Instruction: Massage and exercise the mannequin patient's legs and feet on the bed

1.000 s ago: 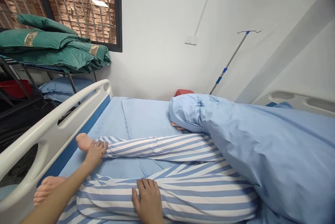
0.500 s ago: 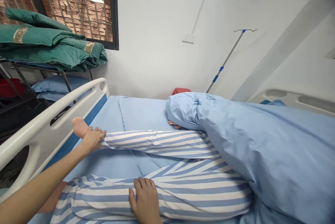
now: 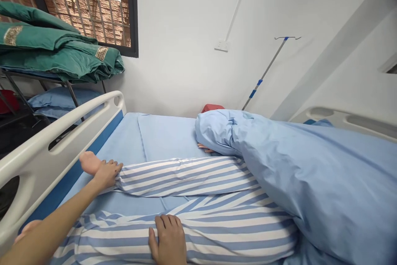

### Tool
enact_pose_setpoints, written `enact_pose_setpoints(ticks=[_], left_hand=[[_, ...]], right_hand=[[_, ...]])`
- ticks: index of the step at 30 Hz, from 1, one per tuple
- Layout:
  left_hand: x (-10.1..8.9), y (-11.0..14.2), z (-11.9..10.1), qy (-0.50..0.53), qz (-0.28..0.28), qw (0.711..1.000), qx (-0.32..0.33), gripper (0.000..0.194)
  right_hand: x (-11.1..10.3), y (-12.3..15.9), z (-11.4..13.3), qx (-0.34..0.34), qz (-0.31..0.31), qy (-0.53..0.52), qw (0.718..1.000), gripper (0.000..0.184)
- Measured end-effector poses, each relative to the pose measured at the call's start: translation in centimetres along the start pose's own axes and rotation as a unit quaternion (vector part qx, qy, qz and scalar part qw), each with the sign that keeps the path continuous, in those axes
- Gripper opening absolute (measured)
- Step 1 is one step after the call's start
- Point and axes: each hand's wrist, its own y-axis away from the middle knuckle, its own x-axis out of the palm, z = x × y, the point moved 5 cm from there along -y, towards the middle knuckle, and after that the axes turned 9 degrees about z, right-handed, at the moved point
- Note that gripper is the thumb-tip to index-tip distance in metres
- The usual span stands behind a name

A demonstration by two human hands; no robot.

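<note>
A figure in blue-and-white striped trousers [image 3: 186, 176] lies on the bed, its smooth pinkish feet perhaps a manikin's. My left hand [image 3: 108, 174] is wrapped over the ankle of the far leg, just above the bare foot [image 3: 89, 163], fingers on the trouser cuff. On the near leg, around the knee or thigh, my right hand [image 3: 170, 236] rests flat with its fingers stretched out and the thumb apart. My left forearm partly covers the near foot [image 3: 30, 228]. A light blue quilt [image 3: 288, 165] covers the upper body; some fingers [image 3: 204, 148] poke out from under its edge.
A cream footboard [image 3: 77, 112] stands at the left end of the bed, a headboard [image 3: 356, 120] at the right. Green folded blankets [image 3: 62, 54] lie on a rack by the barred window. An IV pole [image 3: 263, 75] and a red object [image 3: 212, 107] are behind the bed.
The far leg and its foot, with my left hand on the ankle, have come nearer to me and the near leg. My right hand has stayed on the near leg. The view has shifted slightly.
</note>
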Motion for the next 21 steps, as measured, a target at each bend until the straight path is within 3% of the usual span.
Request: enact_pose_setpoints(ticks=[4,12,21], left_hand=[[1.4,-0.4,-0.3,-0.013,-0.011,1.000,0.004,0.057],[0.9,0.0,1.1,0.001,0.026,1.000,0.011,0.044],[0.6,0.2,1.0,-0.031,0.015,0.999,0.006,0.043]], right_hand=[[0.0,-0.1,0.0,0.004,0.012,-0.004,1.000,0.019],[-0.1,0.1,0.1,0.009,0.023,-0.007,1.000,0.019],[0.0,0.0,0.1,0.006,0.023,-0.004,1.000,0.016]])
